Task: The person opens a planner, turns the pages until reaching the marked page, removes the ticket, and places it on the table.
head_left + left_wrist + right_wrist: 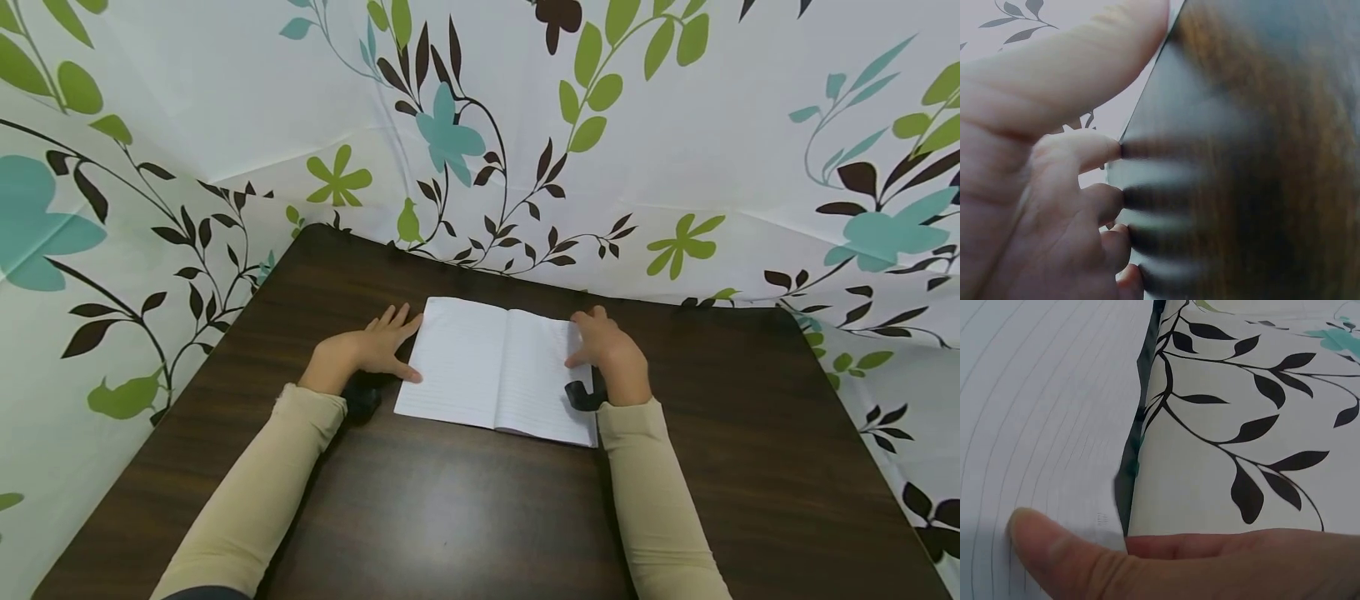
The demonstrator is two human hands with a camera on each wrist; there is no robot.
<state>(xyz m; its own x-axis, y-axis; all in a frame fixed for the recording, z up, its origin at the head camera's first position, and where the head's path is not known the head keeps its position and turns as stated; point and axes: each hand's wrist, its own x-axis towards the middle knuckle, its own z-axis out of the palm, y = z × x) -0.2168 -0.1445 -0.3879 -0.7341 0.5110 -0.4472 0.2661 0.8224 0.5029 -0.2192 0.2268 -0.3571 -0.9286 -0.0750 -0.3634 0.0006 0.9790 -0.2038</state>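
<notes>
An open notebook [461, 358] with white lined pages lies on the dark wooden table. At its left edge is my left hand [371, 346], fingers spread and thumb tip by the page edge. The left wrist view shows those fingers [1100, 203] reaching down to the tabletop. My right hand [611, 354] holds the notebook's right edge near the far corner. In the right wrist view the thumb [1054, 550] lies on the lined page [1041, 425], while the fingertips are hidden at the page's edge.
The dark wooden table [450, 517] extends around the notebook on all sides. Behind and beside it hangs a white cloth [510, 108] printed with leaves and flowers. Black wrist straps [362, 402] sit near both sleeve cuffs.
</notes>
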